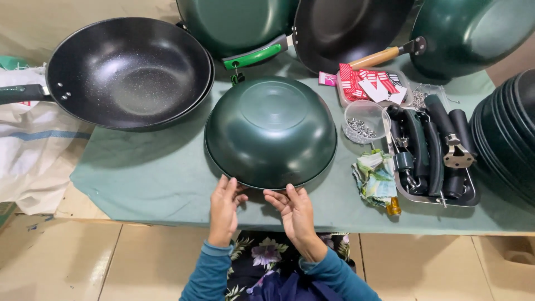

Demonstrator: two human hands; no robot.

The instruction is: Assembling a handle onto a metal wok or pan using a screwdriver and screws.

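Note:
A dark green pan body lies upside down on the green cloth, without a handle. My left hand rests at its near rim, fingers together and touching the edge. My right hand is beside it, fingertips also on the near rim. Neither hand grips anything else. Both wrists wear blue sleeves.
A black pan with a handle sits at the left. More green pans lean at the back, and a stack stands at the right. A tray of black handles, a clear cup of screws, red tags and a crumpled rag lie right of the pan.

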